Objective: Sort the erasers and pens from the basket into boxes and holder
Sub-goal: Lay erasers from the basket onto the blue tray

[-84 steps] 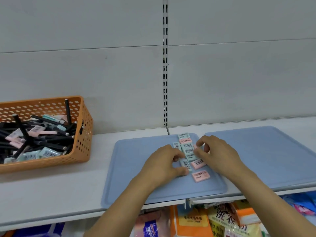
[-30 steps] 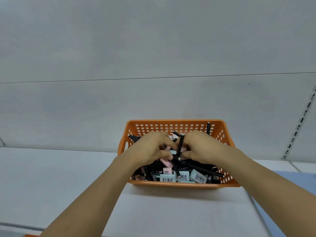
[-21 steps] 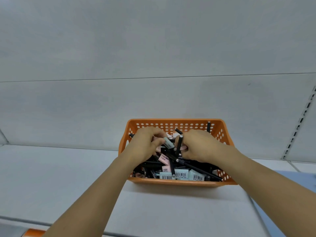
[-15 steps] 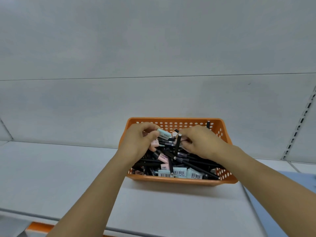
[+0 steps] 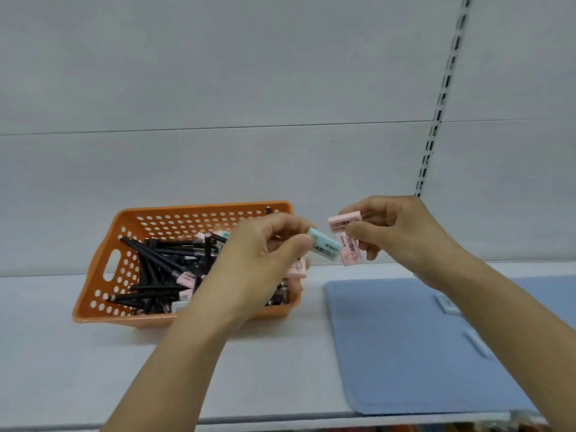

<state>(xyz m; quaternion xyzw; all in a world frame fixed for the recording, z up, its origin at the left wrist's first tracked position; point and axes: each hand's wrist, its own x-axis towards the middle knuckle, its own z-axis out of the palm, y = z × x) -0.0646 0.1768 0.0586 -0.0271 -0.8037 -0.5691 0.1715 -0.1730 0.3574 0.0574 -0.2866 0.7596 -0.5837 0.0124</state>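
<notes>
**Erasers lifted clear of basket**

Both hands have risen from the orange basket (image 5: 187,219): left hand (image 5: 265,260) pinches a mint eraser (image 5: 324,248), right hand (image 5: 402,232) grips pink erasers (image 5: 344,222), heading toward the blue tray (image 5: 389,353). Black pens (image 5: 156,263) remain unsorted.

The scene is viewed by a single head-worn camera, aimed forward and slightly down from close range at the shelf (image 5: 93,369) and back panel (image 5: 218,73).
</notes>
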